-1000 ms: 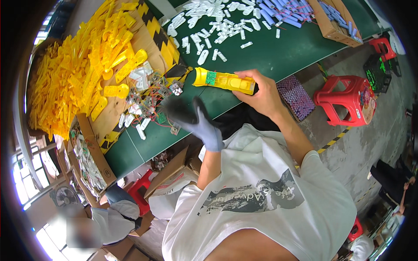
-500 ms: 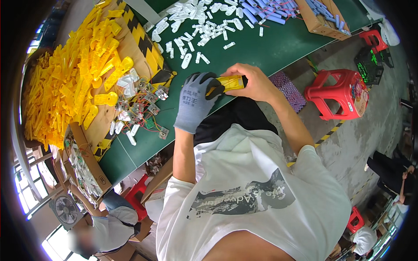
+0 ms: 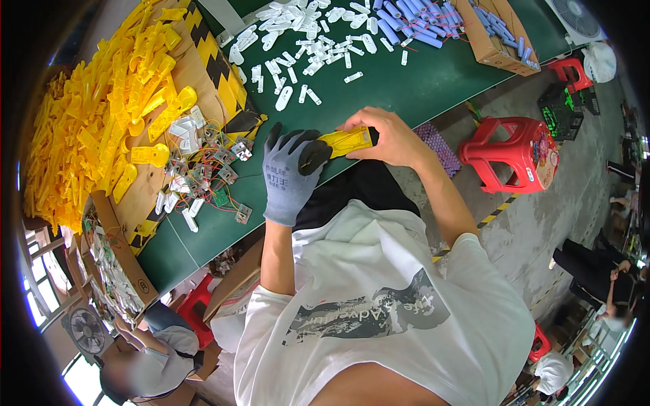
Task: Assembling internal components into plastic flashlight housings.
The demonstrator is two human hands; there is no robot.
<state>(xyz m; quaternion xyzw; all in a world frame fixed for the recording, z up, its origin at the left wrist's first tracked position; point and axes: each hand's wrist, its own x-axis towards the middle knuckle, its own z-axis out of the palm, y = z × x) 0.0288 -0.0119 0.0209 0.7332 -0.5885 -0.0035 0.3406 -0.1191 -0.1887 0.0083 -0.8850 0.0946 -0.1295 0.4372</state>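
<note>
A yellow plastic casing (image 3: pixel 347 142) is held between my two hands over the near edge of the green table. My right hand (image 3: pixel 393 139), bare, grips its right end, with the fingertips along the far side and the thumb at the near side. My left hand (image 3: pixel 288 177), in a grey glove with black fingertips, pinches the left end. Its other fingers reach out toward the table, apart from the casing. Something dark shows at the casing's right end, partly hidden by my right hand. What lies inside the casing is too small to make out.
Yellow casings (image 3: pixel 95 128) are heaped on a wooden board at left, beside wired circuit parts (image 3: pixel 210 169). White plastic pieces (image 3: pixel 315 51) and purple-blue battery cells (image 3: pixel 413 24) lie across the green table (image 3: pixel 399 88). A cardboard box (image 3: pixel 494 47) and red stool (image 3: pixel 508 154) stand at right.
The casing has turned slightly and shows more of its yellow face. My left hand's outer fingers have spread away from it. The whole view has shifted a little.
</note>
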